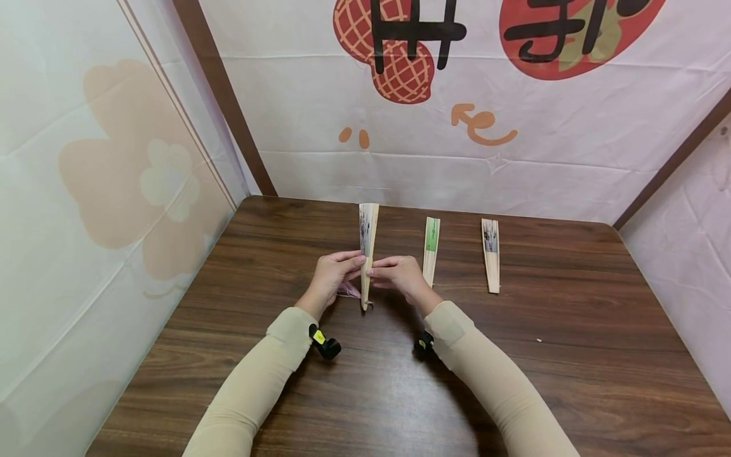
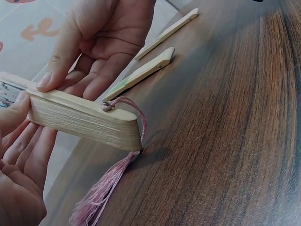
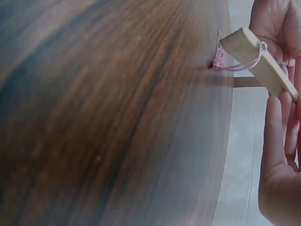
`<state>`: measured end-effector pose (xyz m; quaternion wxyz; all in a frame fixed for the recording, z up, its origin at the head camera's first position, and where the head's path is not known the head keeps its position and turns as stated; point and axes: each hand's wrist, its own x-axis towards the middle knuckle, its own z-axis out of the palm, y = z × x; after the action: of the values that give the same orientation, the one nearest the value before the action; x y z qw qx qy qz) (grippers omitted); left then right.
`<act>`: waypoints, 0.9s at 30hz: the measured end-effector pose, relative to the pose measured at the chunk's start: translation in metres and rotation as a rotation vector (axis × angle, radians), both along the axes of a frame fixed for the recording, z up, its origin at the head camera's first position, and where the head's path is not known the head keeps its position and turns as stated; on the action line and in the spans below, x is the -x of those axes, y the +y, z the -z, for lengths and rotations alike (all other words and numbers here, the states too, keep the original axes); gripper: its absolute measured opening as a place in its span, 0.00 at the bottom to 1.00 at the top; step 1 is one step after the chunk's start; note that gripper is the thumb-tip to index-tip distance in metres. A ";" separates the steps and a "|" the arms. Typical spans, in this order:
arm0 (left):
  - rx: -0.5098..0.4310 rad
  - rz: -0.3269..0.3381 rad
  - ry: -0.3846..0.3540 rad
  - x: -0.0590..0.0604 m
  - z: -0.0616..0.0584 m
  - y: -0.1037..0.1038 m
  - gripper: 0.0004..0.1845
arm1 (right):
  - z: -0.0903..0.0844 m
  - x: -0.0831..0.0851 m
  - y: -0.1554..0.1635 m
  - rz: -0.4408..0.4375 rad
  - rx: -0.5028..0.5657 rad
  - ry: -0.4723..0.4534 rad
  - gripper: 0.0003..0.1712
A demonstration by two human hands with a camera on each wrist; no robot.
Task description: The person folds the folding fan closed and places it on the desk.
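Observation:
A folded hand fan [image 1: 368, 238] with pale wooden ribs and a dark printed pattern is held between both hands. My left hand [image 1: 333, 277] pinches it from the left, thumb on the near face. The right hand [image 1: 404, 277] pinches the opposite side with thumb and fingers. In the left wrist view, the fan's ribs [image 2: 80, 120] are stacked closely together and its rivet end points toward the table. From a cord there, a pink tassel [image 2: 103, 188] hangs down to the tabletop; it shows in the right wrist view as well, beside the fan's end [image 3: 254, 52].
To the right lie two more folded fans on the brown wooden table [image 1: 354, 393]: a green-patterned fan [image 1: 432, 244] and a dark-patterned fan [image 1: 491, 257]. A tiny white speck [image 1: 539, 341] is at the right. Behind the table hangs a printed cloth [image 1: 400, 171].

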<state>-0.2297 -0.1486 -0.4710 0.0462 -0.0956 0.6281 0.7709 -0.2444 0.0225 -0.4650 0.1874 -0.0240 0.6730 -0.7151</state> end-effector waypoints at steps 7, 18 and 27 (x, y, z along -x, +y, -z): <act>0.025 -0.015 -0.010 0.003 -0.005 0.001 0.19 | -0.003 0.002 -0.001 0.064 -0.007 -0.057 0.15; 0.069 -0.083 0.004 0.022 -0.011 0.013 0.17 | -0.003 0.008 -0.007 0.169 0.021 -0.082 0.16; 0.254 -0.102 -0.054 0.038 -0.006 0.016 0.15 | 0.001 0.021 -0.015 0.218 -0.030 -0.083 0.15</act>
<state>-0.2675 -0.1324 -0.4652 0.0112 -0.1530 0.7134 0.6838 -0.2651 0.0079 -0.4661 0.1366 0.0820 0.6739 -0.7215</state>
